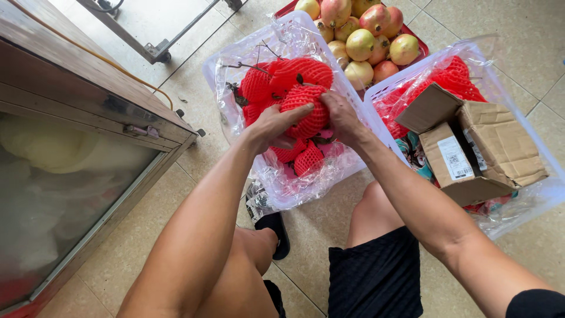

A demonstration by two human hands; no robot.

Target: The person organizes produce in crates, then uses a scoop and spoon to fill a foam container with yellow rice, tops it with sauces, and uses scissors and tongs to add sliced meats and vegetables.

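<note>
- The left hand grips a fruit wrapped in red foam net from its left side, thumb across the front and fingers curled under it.
- The right hand presses on the same wrapped fruit from its right side, fingers bent close around the net.
- Both hands hold this fruit over the middle of a white plastic basket lined with clear crinkled film.
- More red-netted fruits lie in that basket toward its far edge, and others sit below the hands toward its near edge; a few dark twigs poke out at the far left corner.
- A second white basket stands just beside the first, on its right, also lined with film and holding red nets at its far end.
- An open brown cardboard box rests tilted in the second basket, its flaps spread, covering much of the near half.
- Beyond the gap between the two baskets sits a red tray piled with bare yellow-pink fruits.
- All of it stands on a beige tiled floor; the person's bare knees and black shorts are at the near edge of the view.
- At the left is a metal cabinet with a glass front.
</note>
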